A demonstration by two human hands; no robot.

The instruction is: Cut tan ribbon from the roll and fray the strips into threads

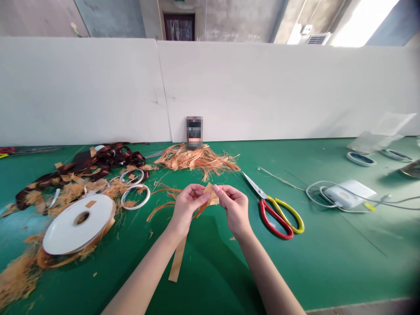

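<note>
The green desk (328,262) is strewn with loose materials. At its left, a wide spool of white tape (62,232) is laid flat, and a tangle of dark red ribbon (98,162) is spread behind it. Two white rings (135,197) are placed between them and the hands' area, among frayed orange fibres (111,189). A second fibre heap (197,159) is gathered against a blurred upright object (194,132). To the right are seen steel scissors with red and yellow handles (263,194), a white power adapter with looped cable (348,194), and clear plastic sheets (380,133) before a white partition (262,87).
</note>
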